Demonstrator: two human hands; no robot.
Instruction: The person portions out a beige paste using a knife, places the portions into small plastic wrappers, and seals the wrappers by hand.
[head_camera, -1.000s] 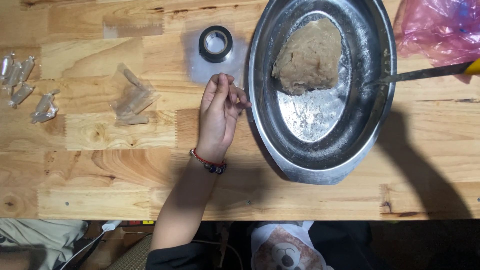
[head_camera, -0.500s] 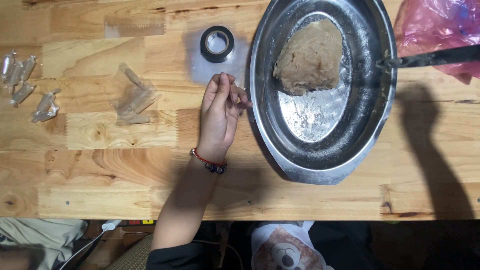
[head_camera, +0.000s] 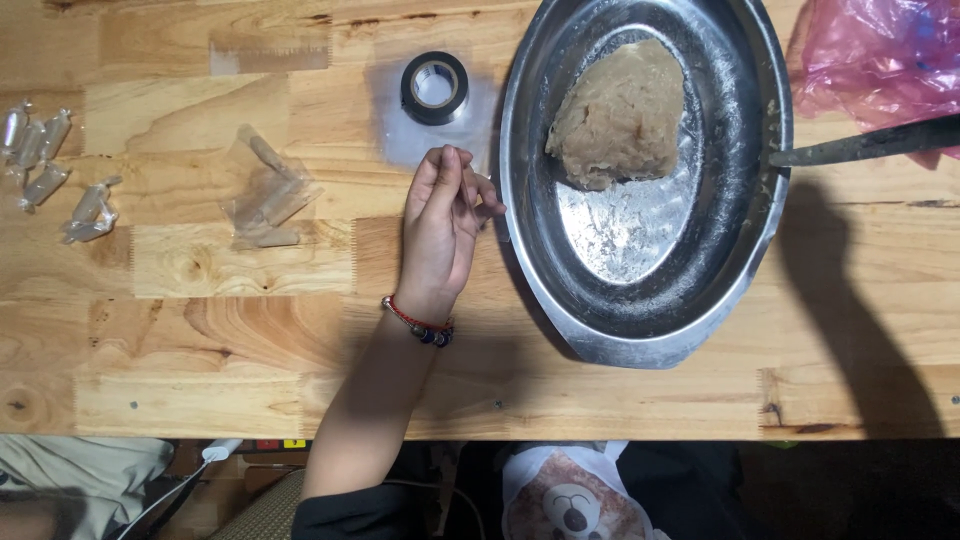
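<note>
Our left hand (head_camera: 440, 225) rests on the wooden table (head_camera: 200, 340), fingers curled together with the tips pinched near the thumb; we cannot tell whether anything small sits between them. The hand's long axis runs from the beaded bracelet (head_camera: 418, 325) at the wrist up and away from us, fingertips pointing toward the far edge of the table.

Just right of the fingers (head_camera: 470, 190), nearly touching them, lies the rim of the oval metal dish (head_camera: 640, 330). The dish's long axis runs away from us, tilted slightly right. Inside it, in the far half, sits a brown lump of dough (head_camera: 620, 115). A dark utensil handle (head_camera: 870, 143) rests on the dish's right rim and extends right, roughly across the table. Our right hand is out of view.

Just beyond the fingertips stands a roll of black tape (head_camera: 434, 87), lying flat on a clear plastic sheet (head_camera: 400, 140). Left of the fingers, apart from them, lies a heap of clear wrappers (head_camera: 265, 200). Well apart, at the table's left edge, lie several small wrapped pieces (head_camera: 50, 170). A pink plastic bag (head_camera: 880, 55) occupies the far right corner, beyond the dish.

Nothing stands between the fingers and the dish rim.
</note>
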